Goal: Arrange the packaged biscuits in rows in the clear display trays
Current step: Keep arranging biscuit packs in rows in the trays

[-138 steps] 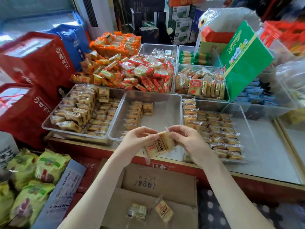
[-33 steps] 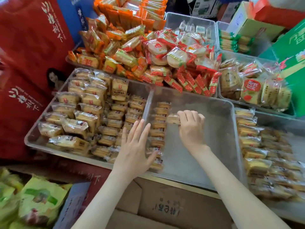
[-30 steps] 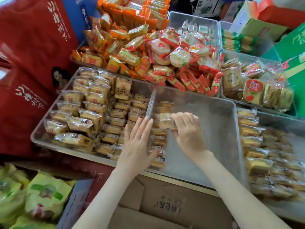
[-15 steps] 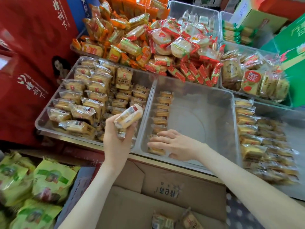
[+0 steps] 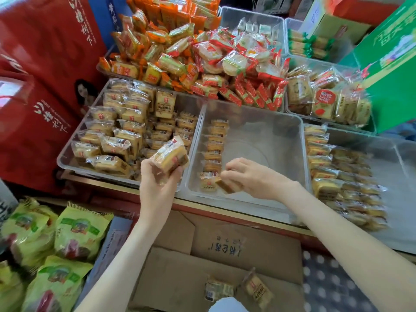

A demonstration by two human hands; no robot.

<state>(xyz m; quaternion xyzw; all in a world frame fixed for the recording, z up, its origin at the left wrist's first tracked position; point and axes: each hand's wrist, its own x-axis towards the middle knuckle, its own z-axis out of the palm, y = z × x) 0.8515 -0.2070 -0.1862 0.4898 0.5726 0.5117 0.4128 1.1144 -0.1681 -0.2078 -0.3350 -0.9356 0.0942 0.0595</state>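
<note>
Packets (image 5: 171,155) (image 5: 227,186) two, left hand (image 5: 157,182) one, right hand (image 5: 254,176) one

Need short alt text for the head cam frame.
Right hand holds a biscuit pack at the near end of the single row in the middle tray, which is otherwise bare; left hand grips more biscuits over the tray's left rim. A full tray lies to its left, a cardboard box below.

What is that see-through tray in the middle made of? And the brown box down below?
The middle tray looks like hard clear plastic: you can see through its walls, and they shine. The brown box looks like cardboard: dull and matte, with folded flaps and creases.
</note>
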